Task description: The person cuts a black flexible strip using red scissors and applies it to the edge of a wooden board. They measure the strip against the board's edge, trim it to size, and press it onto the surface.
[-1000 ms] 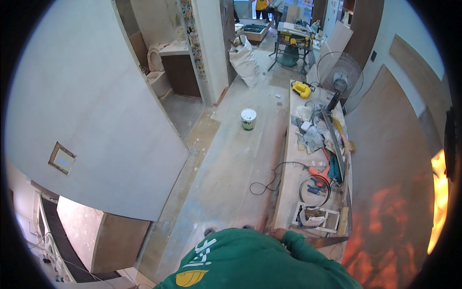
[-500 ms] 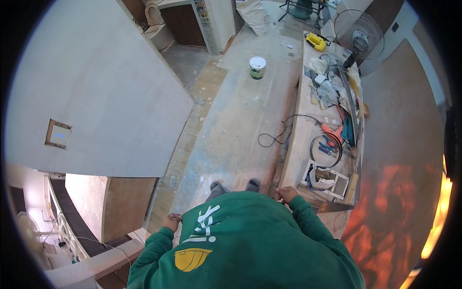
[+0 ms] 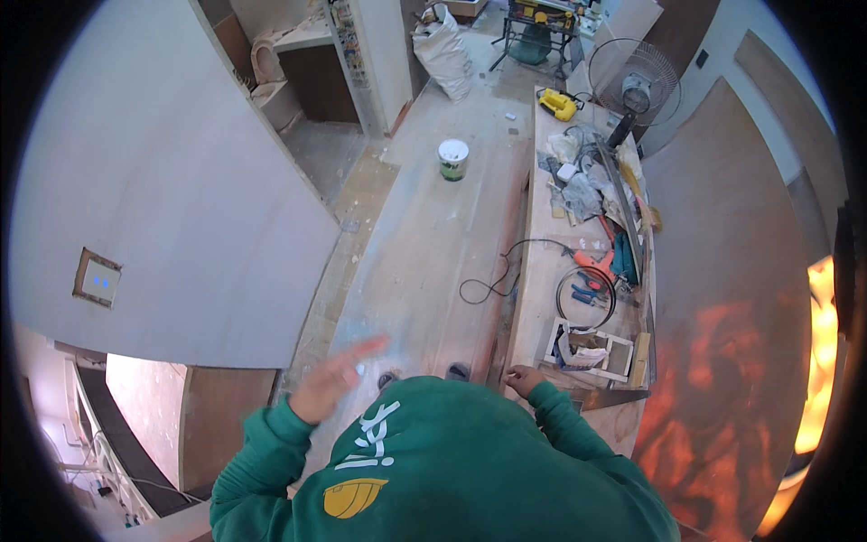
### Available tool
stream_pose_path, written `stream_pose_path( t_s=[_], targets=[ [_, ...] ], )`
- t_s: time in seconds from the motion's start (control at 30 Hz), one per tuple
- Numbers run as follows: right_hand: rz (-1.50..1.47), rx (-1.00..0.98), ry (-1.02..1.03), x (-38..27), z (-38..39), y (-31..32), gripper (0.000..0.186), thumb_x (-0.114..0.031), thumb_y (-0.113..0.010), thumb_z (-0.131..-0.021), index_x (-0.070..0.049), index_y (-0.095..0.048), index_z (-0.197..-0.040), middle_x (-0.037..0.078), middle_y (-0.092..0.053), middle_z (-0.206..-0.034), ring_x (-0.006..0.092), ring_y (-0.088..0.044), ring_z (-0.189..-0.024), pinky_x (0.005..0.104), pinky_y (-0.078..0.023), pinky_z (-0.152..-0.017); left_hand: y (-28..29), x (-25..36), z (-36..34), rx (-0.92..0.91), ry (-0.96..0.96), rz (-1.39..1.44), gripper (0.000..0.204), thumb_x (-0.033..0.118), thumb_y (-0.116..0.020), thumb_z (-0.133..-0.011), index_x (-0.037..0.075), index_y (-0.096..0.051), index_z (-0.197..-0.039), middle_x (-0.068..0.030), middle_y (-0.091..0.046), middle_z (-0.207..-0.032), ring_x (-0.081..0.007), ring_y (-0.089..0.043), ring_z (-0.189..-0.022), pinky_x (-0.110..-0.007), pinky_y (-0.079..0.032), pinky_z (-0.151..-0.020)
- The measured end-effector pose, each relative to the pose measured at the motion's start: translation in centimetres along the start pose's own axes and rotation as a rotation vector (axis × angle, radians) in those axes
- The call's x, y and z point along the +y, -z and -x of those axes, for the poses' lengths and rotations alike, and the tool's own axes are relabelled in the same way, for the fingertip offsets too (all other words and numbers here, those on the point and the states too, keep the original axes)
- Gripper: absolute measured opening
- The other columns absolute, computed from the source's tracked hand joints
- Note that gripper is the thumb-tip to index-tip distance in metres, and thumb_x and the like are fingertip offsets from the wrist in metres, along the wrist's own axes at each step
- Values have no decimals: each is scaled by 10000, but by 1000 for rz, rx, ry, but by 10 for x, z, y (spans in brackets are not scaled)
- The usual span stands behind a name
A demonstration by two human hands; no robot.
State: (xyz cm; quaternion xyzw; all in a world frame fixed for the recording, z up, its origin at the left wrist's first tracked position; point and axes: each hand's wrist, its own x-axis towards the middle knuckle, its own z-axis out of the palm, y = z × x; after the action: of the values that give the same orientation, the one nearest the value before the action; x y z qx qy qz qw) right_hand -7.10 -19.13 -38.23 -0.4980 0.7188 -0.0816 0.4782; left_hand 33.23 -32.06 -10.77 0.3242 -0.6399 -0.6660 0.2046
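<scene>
My left hand (image 3: 330, 383) is raised in front of my body, its fingers stretched forward and somewhat blurred. A small pale spot shows beside its thumb; I cannot make out whether it is held or lies on the floor. At the near end of the long wooden bench (image 3: 526, 318), my right hand (image 3: 524, 380) is closed with fingers curled together, and what they hold, if anything, is hidden. Close by on that bench lie a pale frame (image 3: 615, 361) with crumpled scraps in it, a black cable coil (image 3: 562, 298), blue-handled pliers (image 3: 585, 295) and an orange power tool (image 3: 596, 265).
A white-and-green bucket (image 3: 453, 163) stands on the dusty floor ahead. Farther along the bench are plastic scraps (image 3: 581, 193), a yellow power tool (image 3: 558, 105) and a fan (image 3: 636, 90). A cable (image 3: 488, 287) hangs off its left edge. A white sack (image 3: 442, 56) stands farther back.
My left hand has risen from beside my body and reached forward, fingers extending. My right hand stays near the bench's near end. The whole view has shifted slightly.
</scene>
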Motion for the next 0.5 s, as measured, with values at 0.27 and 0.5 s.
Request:
stream_pose_path(
  t_s=[0.27,0.5],
  targets=[
    [-76,-18,21,16,-6,-25,453,-418,-668,-860,-43,-715,-1109,193,-715,-1013,325,-684,-950,421,-530,-875,28,-173,59,-280,463,-798,526,442,-508,-994,67,-582,-1356,-211,-561,-1389,-359,-557,-1259,-409,-429,-1066],
    [-46,3,-48,46,-8,-35,417,-434,-661,-869,-74,-732,-1066,184,-711,-1061,357,-670,-988,446,-521,-896,4,-335,219,383,810,-429,378,364,-559,-958,73,-660,-1176,-196,-649,-1166,-364,-611,-1086,-432,-478,-962]
  ],
)
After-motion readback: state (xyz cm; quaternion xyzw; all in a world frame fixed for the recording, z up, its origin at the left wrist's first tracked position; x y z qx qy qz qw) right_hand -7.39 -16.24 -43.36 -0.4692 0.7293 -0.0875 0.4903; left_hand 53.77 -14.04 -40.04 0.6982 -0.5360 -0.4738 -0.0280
